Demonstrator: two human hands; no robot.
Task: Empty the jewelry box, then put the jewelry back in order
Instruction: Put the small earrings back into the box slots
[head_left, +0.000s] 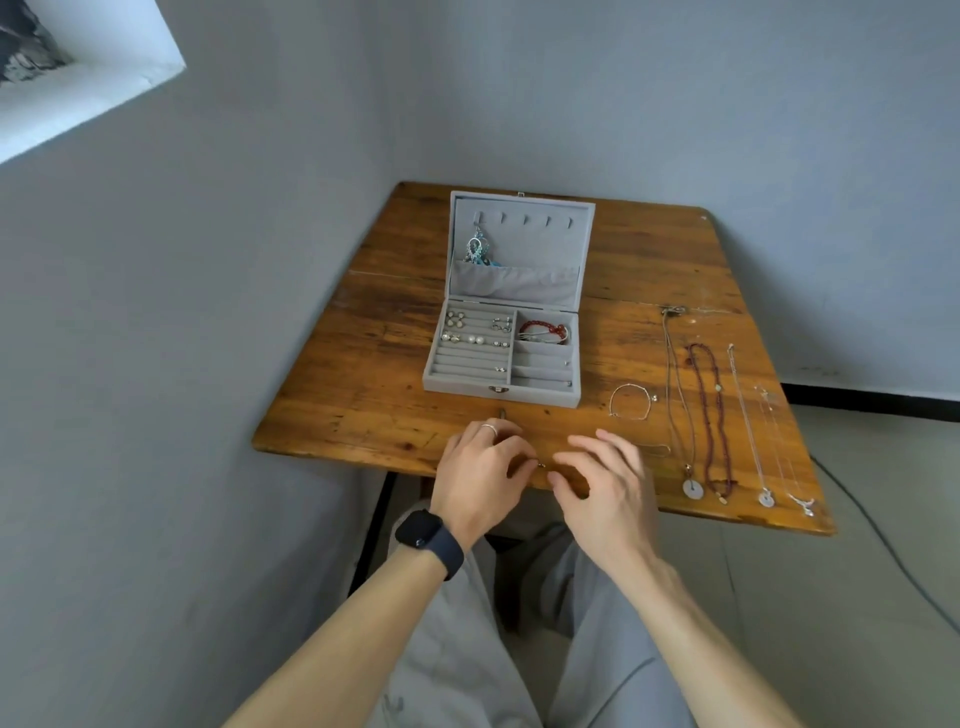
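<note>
Two bare hands hover over the near edge of a worn, brown wooden table (363, 405). The left hand (480, 478), with a thin silver ring (488, 428) on one finger and a dark smartwatch (427, 538) on the wrist, curls its fingers and pinches a tiny metallic piece (541, 464) between thumb and forefinger. This is possibly the clasp of a fine chain, but it is too small to make out. The right hand (605, 480) sits just beside it with fingers loosely bent. I cannot tell whether its thumb and forefinger grip anything.

The grey velvet jewelry box (457, 384) stands open beyond the hands, near the table's middle, with its lid (535, 244) leaning back. A turquoise and silver pendant (477, 249) hangs from the leftmost hook in the lid, above a fabric pocket. Pearl and silver earrings (467, 339) sit in the ring rolls on the left of the base. A red bead bracelet (540, 327) lies in the top right compartment.

To the right of the box, on the bare wood, lies a thin silver bangle (626, 385). Further right, four necklaces are stretched out side by side:
- a fine cord with a white disc pendant (692, 488)
- a dark red bead necklace (719, 415)
- a silver chain with a round pendant (766, 500)
- a faint chain with a small silver charm (804, 505)

Grey trousers (519, 649) show below the table edge.
</note>
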